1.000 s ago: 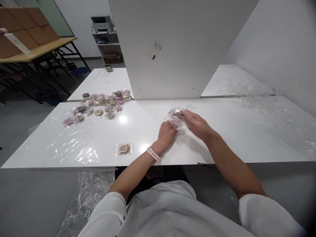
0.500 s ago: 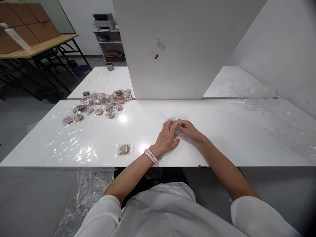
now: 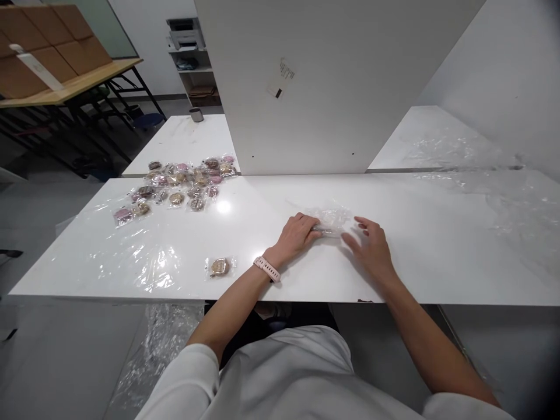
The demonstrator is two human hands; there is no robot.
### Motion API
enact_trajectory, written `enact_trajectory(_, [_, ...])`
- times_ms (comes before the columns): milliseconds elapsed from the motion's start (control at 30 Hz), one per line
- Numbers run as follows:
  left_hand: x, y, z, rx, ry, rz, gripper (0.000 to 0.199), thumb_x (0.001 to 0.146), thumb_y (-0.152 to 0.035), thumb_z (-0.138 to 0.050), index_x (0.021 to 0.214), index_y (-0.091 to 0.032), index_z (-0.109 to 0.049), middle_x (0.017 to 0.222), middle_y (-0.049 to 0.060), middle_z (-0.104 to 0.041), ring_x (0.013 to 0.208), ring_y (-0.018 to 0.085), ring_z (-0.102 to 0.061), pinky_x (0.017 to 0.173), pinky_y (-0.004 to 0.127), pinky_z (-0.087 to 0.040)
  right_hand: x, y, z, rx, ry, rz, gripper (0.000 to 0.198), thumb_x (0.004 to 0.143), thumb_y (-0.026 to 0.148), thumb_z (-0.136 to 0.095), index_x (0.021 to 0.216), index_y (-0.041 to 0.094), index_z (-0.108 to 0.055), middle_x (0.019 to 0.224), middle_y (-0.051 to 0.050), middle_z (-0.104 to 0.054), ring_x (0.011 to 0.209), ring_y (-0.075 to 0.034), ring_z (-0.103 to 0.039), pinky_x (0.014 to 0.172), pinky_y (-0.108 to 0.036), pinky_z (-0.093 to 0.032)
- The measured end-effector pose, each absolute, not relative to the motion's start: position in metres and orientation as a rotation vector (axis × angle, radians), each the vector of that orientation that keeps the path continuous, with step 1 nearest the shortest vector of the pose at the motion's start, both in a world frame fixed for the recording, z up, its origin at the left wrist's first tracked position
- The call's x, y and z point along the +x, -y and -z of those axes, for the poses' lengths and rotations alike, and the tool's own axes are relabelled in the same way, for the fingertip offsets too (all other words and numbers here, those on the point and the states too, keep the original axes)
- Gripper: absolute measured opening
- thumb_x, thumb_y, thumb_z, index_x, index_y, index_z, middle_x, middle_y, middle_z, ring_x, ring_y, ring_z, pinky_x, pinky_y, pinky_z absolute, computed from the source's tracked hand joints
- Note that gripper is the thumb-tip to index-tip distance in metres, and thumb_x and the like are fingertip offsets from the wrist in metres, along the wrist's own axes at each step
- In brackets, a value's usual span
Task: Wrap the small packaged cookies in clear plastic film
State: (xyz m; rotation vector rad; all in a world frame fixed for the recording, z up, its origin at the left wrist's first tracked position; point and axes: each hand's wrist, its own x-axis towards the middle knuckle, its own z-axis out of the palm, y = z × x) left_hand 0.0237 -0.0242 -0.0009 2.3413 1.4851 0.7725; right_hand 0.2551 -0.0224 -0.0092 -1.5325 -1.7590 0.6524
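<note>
A crumpled piece of clear plastic film lies on the white table in front of me. My left hand, with a pink watch band at the wrist, has its fingers closed on the left end of the film. Just off the film's right end, my right hand is open, thumb and fingers apart, with nothing seen between them. Whether something is wrapped inside the film I cannot make out. One brown biscuit in a clear wrapper lies alone near the table's front edge, left of my left forearm.
Several wrapped biscuits, pink, brown and yellowish, lie in a loose group at the back left. Clear plastic sheeting covers the table's left, with more sheeting at the right. A white panel rises behind; a grey cup stands beyond.
My right hand has let go of the film and moved right, its fingers opening. The film is more spread out to the right, while my left hand stays at its left end.
</note>
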Motion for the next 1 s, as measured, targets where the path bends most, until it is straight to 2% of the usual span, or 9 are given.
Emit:
enact_trajectory(133, [0.026, -0.001, -0.007, 2.221, -1.438, -0.776, 0.02, 0.1, -0.036, -0.053, 0.097, -0.022, -0.068, 0.091, 0.003, -0.072, 0.095, 0.022, -0.057, 0.088, 0.034, -0.043, 0.257, -0.005, 0.006, -1.463, 1.608, -1.114, 0.08, 0.089, 0.072, -0.053, 0.156, 0.033, -0.036, 0.156, -0.009, -0.047, 0.14, -0.029, -0.046, 0.118, -0.054, -0.035])
enact_trajectory(267, [0.031, -0.026, -0.009, 1.993, -1.41, -0.797, 0.037, 0.102, -0.042, -0.044, 0.077, -0.021, -0.063, 0.068, -0.001, -0.061, 0.072, 0.017, -0.053, 0.076, 0.03, -0.04, 0.236, -0.028, -0.002, -1.203, 1.549, -1.463, 0.083, 0.088, 0.074, -0.054, 0.157, 0.031, -0.036, 0.15, -0.007, -0.055, 0.135, -0.027, -0.054, 0.115, -0.048, -0.04])
enact_trajectory(400, [0.036, -0.042, -0.008, 1.75, -1.479, -0.854, 0.028, 0.096, -0.051, -0.054, 0.101, -0.024, -0.061, 0.06, -0.006, -0.055, 0.06, 0.014, -0.049, 0.067, 0.027, -0.037, 0.228, -0.036, -0.011, -1.255, 1.588, -1.416, 0.085, 0.083, 0.064, -0.07, 0.155, 0.031, -0.042, 0.139, -0.008, -0.063, 0.119, -0.027, -0.063, 0.104, -0.046, -0.05])
enact_trajectory(500, [0.041, -0.045, -0.009, 1.743, -1.52, -0.825, 0.033, 0.095, -0.053, -0.056, 0.112, -0.025, -0.059, 0.058, -0.006, -0.054, 0.06, 0.016, -0.052, 0.068, 0.028, -0.038, 0.228, -0.044, -0.024, -1.331, 1.715, -1.377, 0.068, 0.079, 0.055, -0.076, 0.141, 0.031, -0.061, 0.124, -0.006, -0.071, 0.106, -0.027, -0.067, 0.095, -0.046, -0.054])
enact_trajectory(633, [0.047, -0.042, -0.008, 1.747, -1.685, -0.869, 0.041, 0.096, -0.053, -0.055, 0.124, -0.023, -0.057, 0.068, 0.0, -0.06, 0.078, 0.023, -0.06, 0.077, 0.033, -0.043, 0.225, -0.052, -0.036, -1.16, 1.838, -1.445, 0.046, 0.077, 0.047, -0.077, 0.119, 0.028, -0.074, 0.113, -0.003, -0.074, 0.103, -0.026, -0.066, 0.096, -0.045, -0.053])
enact_trajectory(733, [0.046, -0.042, -0.005, 1.705, -1.82, -1.064, 0.043, 0.097, -0.046, -0.055, 0.133, -0.021, -0.051, 0.09, 0.006, -0.066, 0.098, 0.026, -0.061, 0.085, 0.037, -0.045, 0.242, -0.056, -0.027, -1.178, 1.725, -1.509, 0.04, 0.075, 0.046, -0.08, 0.111, 0.027, -0.076, 0.109, -0.004, -0.075, 0.098, -0.026, -0.068, 0.092, -0.044, -0.054])
enact_trajectory(800, [0.043, -0.044, -0.002, 1.581, -1.881, -1.191, 0.037, 0.099, -0.038, -0.05, 0.132, -0.021, -0.05, 0.101, 0.008, -0.066, 0.103, 0.024, -0.06, 0.086, 0.037, -0.046, 0.268, -0.067, -0.016, -1.359, 1.509, -1.395, 0.044, 0.067, 0.043, -0.086, 0.105, 0.024, -0.075, 0.104, -0.007, -0.075, 0.089, -0.026, -0.069, 0.083, -0.044, -0.056])
enact_trajectory(867, [0.04, -0.048, -0.001, 1.45, -1.919, -1.239, 0.033, 0.099, -0.032, -0.046, 0.13, -0.021, -0.05, 0.101, 0.007, -0.065, 0.101, 0.022, -0.061, 0.085, 0.036, -0.047, 0.301, -0.092, -0.009, -1.535, 1.264, -1.116, 0.048, 0.068, 0.041, -0.085, 0.108, 0.021, -0.07, 0.105, -0.013, -0.074, 0.089, -0.028, -0.069, 0.077, -0.045, -0.056])
enact_trajectory(1000, [0.04, -0.054, 0.0, 1.447, -1.904, -1.193, 0.029, 0.095, -0.022, -0.048, 0.123, -0.022, -0.052, 0.093, 0.003, -0.065, 0.091, 0.02, -0.062, 0.081, 0.035, -0.047, 0.345, -0.172, -0.015, -1.634, 1.11, -0.63, 0.037, 0.099, 0.035, -0.037, 0.129, 0.016, -0.047, 0.136, -0.025, -0.055, 0.12, -0.029, -0.057, 0.089, -0.05, -0.048])
